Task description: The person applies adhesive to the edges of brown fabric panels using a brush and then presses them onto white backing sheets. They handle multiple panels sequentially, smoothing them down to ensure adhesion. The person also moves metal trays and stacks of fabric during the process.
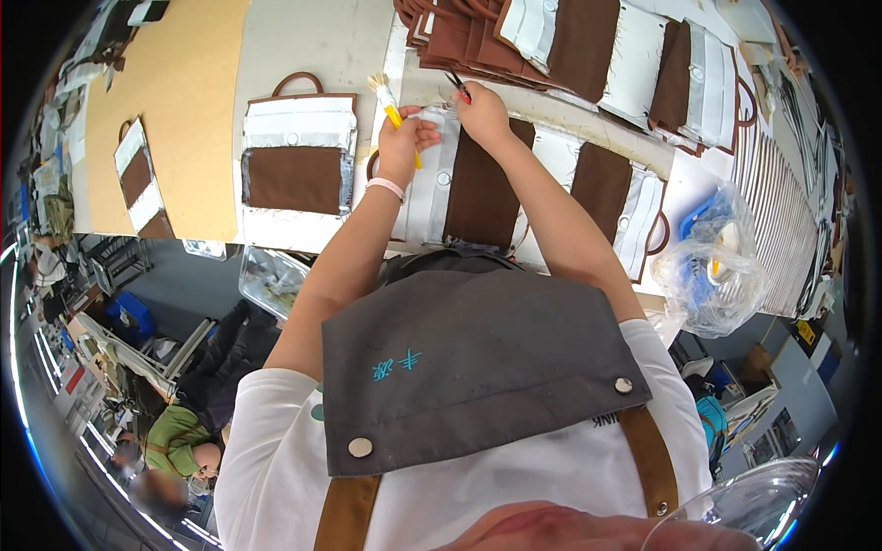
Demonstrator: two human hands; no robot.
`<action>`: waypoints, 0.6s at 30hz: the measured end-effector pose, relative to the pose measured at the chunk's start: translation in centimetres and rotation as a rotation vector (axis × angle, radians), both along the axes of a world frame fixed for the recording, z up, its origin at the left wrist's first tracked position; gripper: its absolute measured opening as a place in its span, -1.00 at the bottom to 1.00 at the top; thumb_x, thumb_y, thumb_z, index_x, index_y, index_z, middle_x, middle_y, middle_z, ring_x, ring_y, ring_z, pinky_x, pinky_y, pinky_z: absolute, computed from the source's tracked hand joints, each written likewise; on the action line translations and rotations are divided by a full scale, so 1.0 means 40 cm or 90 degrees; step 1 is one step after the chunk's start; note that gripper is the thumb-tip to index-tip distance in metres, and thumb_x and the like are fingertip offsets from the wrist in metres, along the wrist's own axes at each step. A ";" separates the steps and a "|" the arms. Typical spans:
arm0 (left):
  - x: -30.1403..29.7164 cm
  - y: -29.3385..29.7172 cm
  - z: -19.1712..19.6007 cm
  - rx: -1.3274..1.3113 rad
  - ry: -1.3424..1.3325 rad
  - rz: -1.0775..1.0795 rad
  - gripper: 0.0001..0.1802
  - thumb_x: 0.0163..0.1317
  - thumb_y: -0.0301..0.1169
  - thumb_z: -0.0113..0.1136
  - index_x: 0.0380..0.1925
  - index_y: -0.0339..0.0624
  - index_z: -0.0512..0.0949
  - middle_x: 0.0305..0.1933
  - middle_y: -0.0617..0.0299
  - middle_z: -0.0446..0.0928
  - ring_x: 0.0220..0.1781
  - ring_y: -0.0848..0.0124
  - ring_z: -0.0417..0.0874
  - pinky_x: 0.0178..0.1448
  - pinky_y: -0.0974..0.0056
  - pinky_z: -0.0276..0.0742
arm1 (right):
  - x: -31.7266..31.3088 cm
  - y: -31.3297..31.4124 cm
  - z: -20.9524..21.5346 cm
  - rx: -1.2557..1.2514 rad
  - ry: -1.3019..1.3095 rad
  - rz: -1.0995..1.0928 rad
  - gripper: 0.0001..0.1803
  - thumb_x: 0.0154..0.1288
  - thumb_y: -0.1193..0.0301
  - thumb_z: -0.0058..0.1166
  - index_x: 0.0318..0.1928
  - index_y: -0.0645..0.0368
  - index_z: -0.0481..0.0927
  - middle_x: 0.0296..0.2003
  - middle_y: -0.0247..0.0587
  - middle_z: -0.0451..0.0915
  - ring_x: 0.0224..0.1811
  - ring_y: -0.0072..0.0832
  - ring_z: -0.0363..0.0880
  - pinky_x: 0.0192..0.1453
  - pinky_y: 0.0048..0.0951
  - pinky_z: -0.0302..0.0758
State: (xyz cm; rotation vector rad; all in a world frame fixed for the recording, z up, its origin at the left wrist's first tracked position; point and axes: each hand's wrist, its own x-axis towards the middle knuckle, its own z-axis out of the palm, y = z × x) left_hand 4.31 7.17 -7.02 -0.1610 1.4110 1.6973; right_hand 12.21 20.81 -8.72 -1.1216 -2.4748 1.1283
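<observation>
Centrally, on the pale worktable [322, 37], a brown-and-white bag panel [478, 188] lies flat just beyond the person's grey apron [478, 358], its upper edge under both hands. The left hand [401, 138] has its fingers curled together around a yellow-handled brush [393, 112], bristles pointing up and away, while the fingertips also press on the panel's white strip; holding the brush upright in this way appears to keep its bristles off the material while the hand steadies the piece. The right hand [482, 112] pinches a small pair of dark snips [457, 84] between thumb and fingers, their tips directed at the panel's top edge, a grip that seems suited to close trimming near the seam.

Surrounding objects: a second finished panel with a brown loop handle [296, 151] lies to the left, well apart from the hands; a further panel [142, 184] rests on a tan board [175, 101] farther left. More panels [616, 197] overlap to the right of the worked piece, and a stack of brown-and-white pieces [570, 41] lies fanned beyond the hands, near the snips. A crumpled clear plastic bag [712, 262] sits at the right table edge. The overlapping neighbours on the right and the stack just behind leave little free surface around the upper edge, so the hands work close together. Another person in green [179, 436] is at lower left, away from the table.
</observation>
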 end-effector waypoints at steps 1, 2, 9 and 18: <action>0.001 0.001 0.002 -0.001 -0.002 0.000 -0.71 0.16 -0.56 -0.16 -0.08 -0.33 0.27 -0.40 0.00 0.50 -0.49 0.29 0.58 -0.30 0.24 0.62 | 0.005 -0.002 -0.002 -0.006 -0.004 0.009 -0.79 0.14 0.31 0.01 -0.29 0.18 0.52 -0.42 0.02 0.58 -0.30 -0.05 0.55 -0.22 -0.10 0.45; 0.002 0.003 0.004 -0.002 -0.003 -0.001 -0.71 0.16 -0.56 -0.16 -0.08 -0.33 0.27 -0.40 0.00 0.50 -0.49 0.29 0.58 -0.30 0.24 0.62 | 0.008 -0.002 -0.002 -0.012 -0.007 0.015 -0.79 0.14 0.32 0.01 -0.29 0.18 0.52 -0.42 0.02 0.57 -0.31 -0.05 0.55 -0.22 -0.10 0.45; 0.002 0.001 0.005 -0.001 0.001 -0.001 -0.73 0.18 -0.55 -0.16 -0.09 -0.33 0.28 -0.35 -0.03 0.52 -0.46 0.28 0.59 -0.29 0.24 0.62 | 0.005 -0.015 0.030 0.008 -0.049 0.067 -0.82 0.09 0.35 -0.01 -0.31 0.13 0.53 -0.43 -0.01 0.58 -0.32 -0.08 0.56 -0.24 -0.13 0.47; -0.006 -0.009 0.015 0.051 -0.043 -0.058 -0.77 0.22 -0.47 -0.13 -0.16 -0.29 0.44 -0.10 -0.01 0.54 -0.22 0.30 0.63 -0.11 0.28 0.58 | -0.008 -0.015 0.026 0.023 -0.069 0.028 -0.83 0.09 0.30 0.04 -0.36 0.13 0.53 -0.45 -0.03 0.58 -0.33 -0.10 0.57 -0.25 -0.13 0.47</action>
